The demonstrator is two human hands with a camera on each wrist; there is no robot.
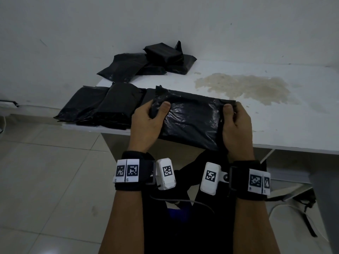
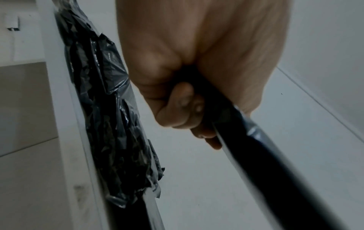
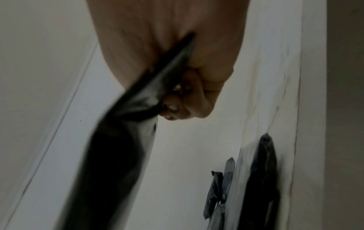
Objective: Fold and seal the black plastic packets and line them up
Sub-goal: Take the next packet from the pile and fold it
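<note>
From the head view, the left hand and the right hand each pinch one end of a black packet at the near edge of the white table. The wrist views show fingers curled under it, but they are blurry. More packets lie to the left, touching. The table has bare room on the right, by a stain

Head view. Left hand and right hand grip opposite ends of a black plastic packet, thumbs on top, at the near edge of a white table. Two folded packets lie side by side just left of it; a loose pile of packets sits by the wall. A brownish stain marks the tabletop.
</note>
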